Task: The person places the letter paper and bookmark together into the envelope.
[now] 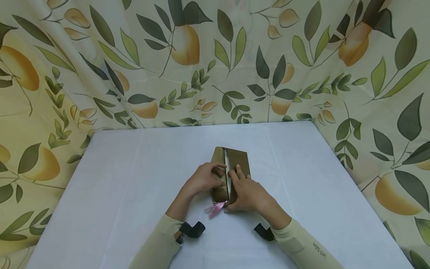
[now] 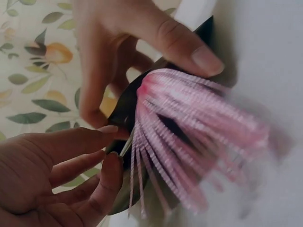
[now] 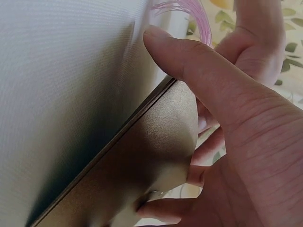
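Observation:
A golden-brown notebook (image 1: 236, 155) stands partly open on the table, a pale strip showing in the gap between its covers. From its near end hangs a pink tassel (image 2: 189, 113), also seen near the thumb in the right wrist view. My left hand (image 1: 205, 178) is at the gap; in the left wrist view its thumb and forefinger pinch a thin edge of the notebook. My right hand (image 1: 249, 192) grips the right cover (image 3: 147, 142), thumb by the near corner and fingers bent over the cover. Whether the pinched edge is page or cover, I cannot tell.
A white cloth covers the table (image 1: 151, 160) on both sides of the notebook. Behind it hangs a curtain (image 1: 201, 86) printed with fruit and leaves. Black wrist mounts (image 1: 195, 229) sit at both sleeve cuffs.

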The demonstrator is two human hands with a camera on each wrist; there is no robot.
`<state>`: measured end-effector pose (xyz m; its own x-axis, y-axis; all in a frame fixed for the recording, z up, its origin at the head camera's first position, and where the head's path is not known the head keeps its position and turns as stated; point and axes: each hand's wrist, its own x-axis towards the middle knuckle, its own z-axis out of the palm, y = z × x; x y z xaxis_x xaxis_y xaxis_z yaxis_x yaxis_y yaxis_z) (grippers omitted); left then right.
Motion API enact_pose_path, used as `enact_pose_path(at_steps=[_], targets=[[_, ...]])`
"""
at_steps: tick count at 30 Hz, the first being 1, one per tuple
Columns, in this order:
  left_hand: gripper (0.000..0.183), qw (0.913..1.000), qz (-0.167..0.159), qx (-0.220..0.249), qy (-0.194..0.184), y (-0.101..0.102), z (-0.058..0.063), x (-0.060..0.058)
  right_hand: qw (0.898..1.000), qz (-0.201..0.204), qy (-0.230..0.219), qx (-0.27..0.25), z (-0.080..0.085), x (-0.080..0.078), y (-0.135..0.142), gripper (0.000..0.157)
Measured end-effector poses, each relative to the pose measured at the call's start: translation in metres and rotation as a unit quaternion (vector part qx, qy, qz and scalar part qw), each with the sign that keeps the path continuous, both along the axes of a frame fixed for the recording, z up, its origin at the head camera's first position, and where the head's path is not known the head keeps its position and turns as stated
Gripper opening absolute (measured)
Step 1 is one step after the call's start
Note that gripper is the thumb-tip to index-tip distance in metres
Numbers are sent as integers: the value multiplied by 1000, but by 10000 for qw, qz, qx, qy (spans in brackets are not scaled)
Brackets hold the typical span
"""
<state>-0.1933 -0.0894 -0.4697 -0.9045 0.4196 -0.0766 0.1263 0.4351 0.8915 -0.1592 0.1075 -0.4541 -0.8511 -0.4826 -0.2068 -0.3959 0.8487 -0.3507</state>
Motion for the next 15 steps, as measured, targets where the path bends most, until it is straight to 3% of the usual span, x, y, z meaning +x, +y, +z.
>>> enact_pose_path(at_steps=[6,15], targets=[[47,9986,238,457,-151,-15,2,-4,10000,16,48,14,0,1,-1,113],[42,9970,688,252,-243,-33,1,-8,10000,-26,39,68,2,2,-1,112]])
